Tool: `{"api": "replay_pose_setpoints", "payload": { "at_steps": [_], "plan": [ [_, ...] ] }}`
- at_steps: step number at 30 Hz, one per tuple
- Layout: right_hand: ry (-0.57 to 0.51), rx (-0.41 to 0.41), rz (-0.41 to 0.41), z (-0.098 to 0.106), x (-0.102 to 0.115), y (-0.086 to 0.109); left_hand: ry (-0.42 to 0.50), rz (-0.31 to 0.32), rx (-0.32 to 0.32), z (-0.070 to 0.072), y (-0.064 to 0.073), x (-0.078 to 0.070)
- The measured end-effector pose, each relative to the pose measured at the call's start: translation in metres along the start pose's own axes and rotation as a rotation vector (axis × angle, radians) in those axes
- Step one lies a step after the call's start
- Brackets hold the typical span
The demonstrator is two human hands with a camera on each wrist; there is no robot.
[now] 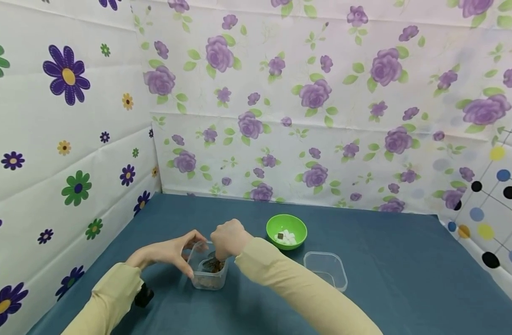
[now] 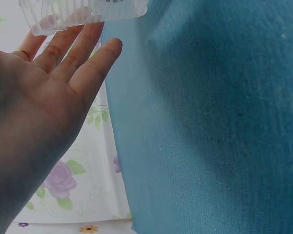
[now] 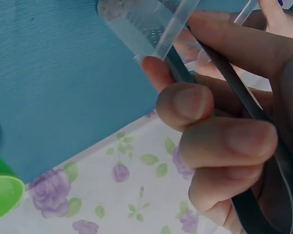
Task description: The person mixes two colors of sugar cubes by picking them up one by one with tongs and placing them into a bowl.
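Note:
A clear plastic container [image 1: 209,282] stands on the blue cloth in the head view, with brownish contents low inside. My left hand [image 1: 168,251] holds its left side, thumb at the near corner and fingers at the back. In the left wrist view, those fingers [image 2: 90,41] reach up to the container's wall, nearly straight. My right hand [image 1: 229,238] is over the container's right rim. Its curled fingers grip dark tongs [image 3: 228,74], seen in the right wrist view pointing into the container. What the tips touch is unclear.
Behind and right of the container, a green bowl [image 1: 302,227] holds several white pieces [image 1: 289,238] and a brown cube [image 1: 280,236]. A clear plastic lid [image 1: 342,273] lies right of the right forearm. Flower-printed sheets [image 1: 281,139] rise behind and at the left.

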State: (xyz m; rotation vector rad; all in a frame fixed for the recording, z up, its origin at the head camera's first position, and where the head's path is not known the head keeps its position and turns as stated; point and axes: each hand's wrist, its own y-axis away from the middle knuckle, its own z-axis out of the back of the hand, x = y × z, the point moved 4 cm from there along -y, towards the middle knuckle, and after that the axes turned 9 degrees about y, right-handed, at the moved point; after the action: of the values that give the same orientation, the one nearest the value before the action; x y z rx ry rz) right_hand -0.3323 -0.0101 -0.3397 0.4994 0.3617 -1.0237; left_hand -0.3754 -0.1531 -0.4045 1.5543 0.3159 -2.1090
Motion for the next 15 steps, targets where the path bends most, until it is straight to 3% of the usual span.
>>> {"api": "replay_pose_setpoints", "payload": {
  "at_steps": [15],
  "plan": [
    [-0.035, -0.047, 0.049, -0.0029, -0.0034, 0.0022, -0.006, -0.005, 0.009, -0.0005, -0.0021, 0.0001]
  ]
}}
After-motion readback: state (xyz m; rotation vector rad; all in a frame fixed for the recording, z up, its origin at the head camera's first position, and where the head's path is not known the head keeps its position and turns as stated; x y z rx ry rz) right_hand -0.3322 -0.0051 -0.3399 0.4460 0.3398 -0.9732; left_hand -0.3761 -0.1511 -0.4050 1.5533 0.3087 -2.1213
